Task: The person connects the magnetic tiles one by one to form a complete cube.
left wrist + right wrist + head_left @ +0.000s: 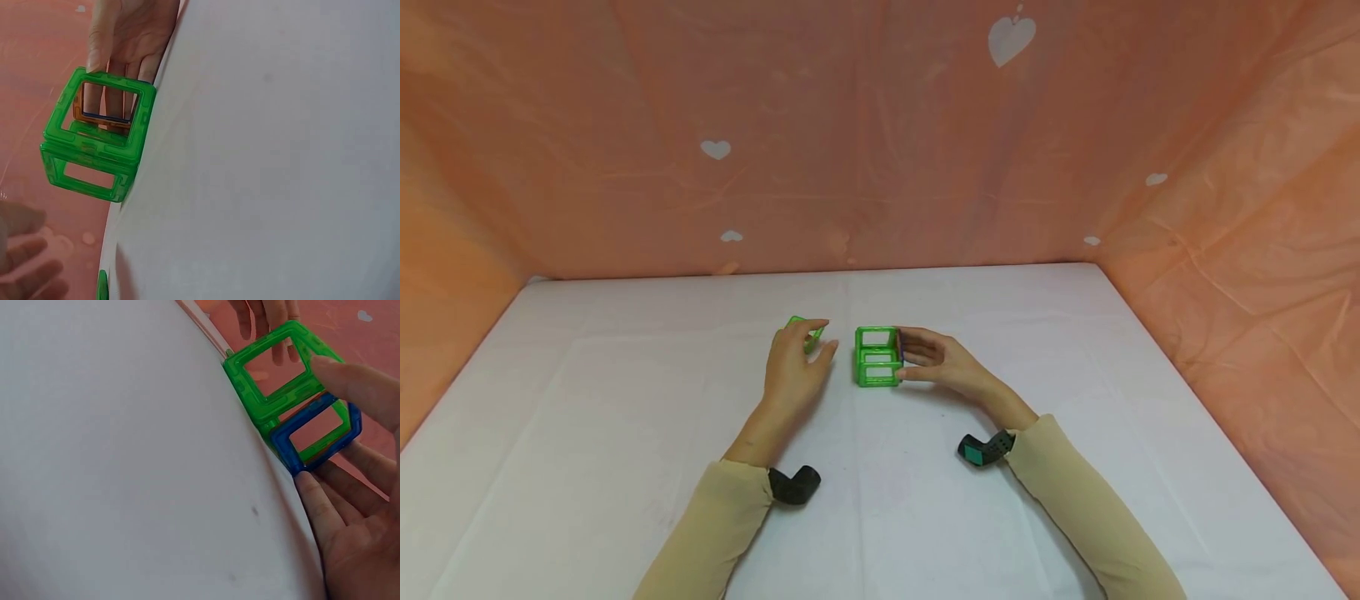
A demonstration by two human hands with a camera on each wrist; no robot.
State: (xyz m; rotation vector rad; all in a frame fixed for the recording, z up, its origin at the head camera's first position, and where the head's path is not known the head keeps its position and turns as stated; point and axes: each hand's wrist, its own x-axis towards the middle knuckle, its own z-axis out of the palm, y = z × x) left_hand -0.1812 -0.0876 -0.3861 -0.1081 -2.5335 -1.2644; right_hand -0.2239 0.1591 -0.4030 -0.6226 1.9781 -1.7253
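Observation:
A box of green magnetic tiles stands on the table, with see-through square windows in its sides. On its right side are a blue tile and an orange tile. My right hand holds the box there, thumb on the near top edge and fingers along the blue side. To the left of the box, my left hand hovers with thumb and fingers spread over another green tile, partly hidden behind the fingers. In the left wrist view, that tile shows only as a sliver beside the fingers.
A white cloth covers the table. Orange sheeting with pale hearts rises at the back and sides. Both wrists carry dark strapped devices over beige sleeves.

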